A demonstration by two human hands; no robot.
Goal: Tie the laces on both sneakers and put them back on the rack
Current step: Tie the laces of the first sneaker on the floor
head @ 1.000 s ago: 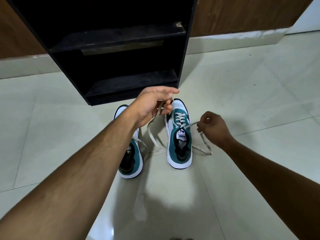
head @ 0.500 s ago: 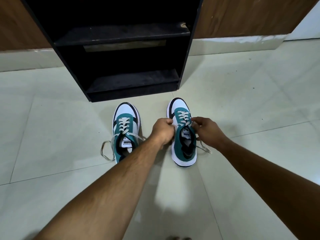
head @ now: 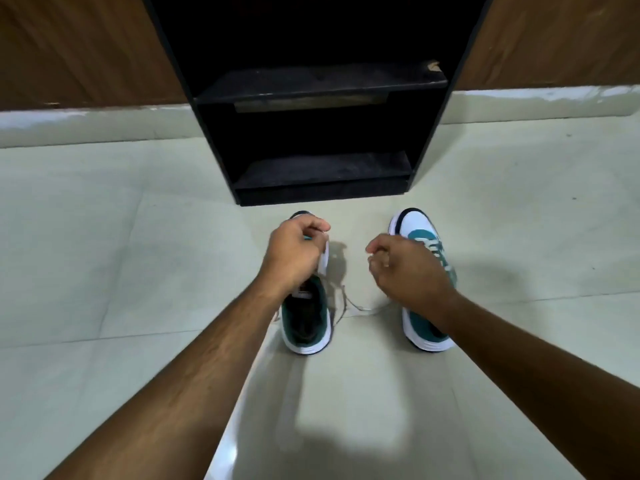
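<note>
Left hand grip: the left hand (head: 294, 252) is curled closed over the tongue area of the left sneaker (head: 306, 315); it seems to pinch a pale lace end at the fingertips, though blur hides the strand itself.
Right hand grip: the right hand (head: 403, 268) is closed in a loose fist in the gap between the two shoes; something pale shows at its fingertips, probably a lace end, but I cannot tell for certain.
Loose lace: a thin lace (head: 349, 308) trails on the floor (head: 121, 271) beside the left sneaker's inner side, slack and untied.
Left sneaker: on the floor just in front of the rack (head: 322, 133), toe pointing at it; no bow visible.
Right sneaker: the right sneaker (head: 420, 282) stands in front of the rack's right side, partly behind the right wrist; its laced front shows, the knot area is hidden.
Rack: both visible shelves hold no shoes.
Done: judging by this, perhaps the right sneaker's tie, unconfirmed.
Left: tying the left sneaker, then lifting both onto a shelf.
</note>
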